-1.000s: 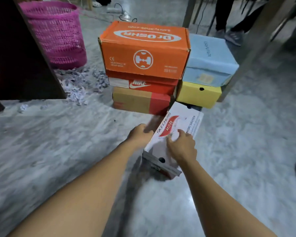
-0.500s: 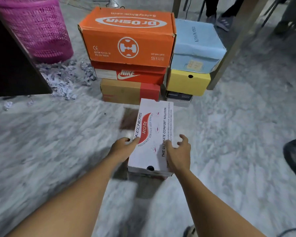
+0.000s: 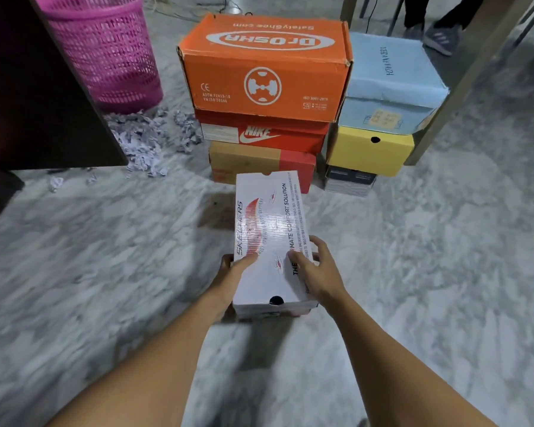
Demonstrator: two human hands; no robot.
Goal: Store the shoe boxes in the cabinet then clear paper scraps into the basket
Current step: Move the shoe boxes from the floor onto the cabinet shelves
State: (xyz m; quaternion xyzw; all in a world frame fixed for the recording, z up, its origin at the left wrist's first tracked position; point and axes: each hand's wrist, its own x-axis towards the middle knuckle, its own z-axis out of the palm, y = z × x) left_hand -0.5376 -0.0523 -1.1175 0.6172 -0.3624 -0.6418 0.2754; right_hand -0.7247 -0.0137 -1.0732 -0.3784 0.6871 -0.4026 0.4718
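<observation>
Two hands, left hand (image 3: 232, 274) and right hand (image 3: 319, 272), clasp the white shoe box (image 3: 269, 217) by its near sides, thumbs on the lid, level above the floor (image 3: 105, 257) before the stacked boxes (image 3: 265, 69), likely bound for the cabinet (image 3: 28, 87).

Marble floor (image 3: 105, 272) has a pink basket (image 3: 105, 50), paper scraps (image 3: 145, 140) just beside it, an orange-topped box stack (image 3: 262, 118) and a blue-topped box stack (image 3: 379, 131).

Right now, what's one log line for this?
left hand: grips white shoe box | right hand: grips same box | paper scraps: on floor
</observation>
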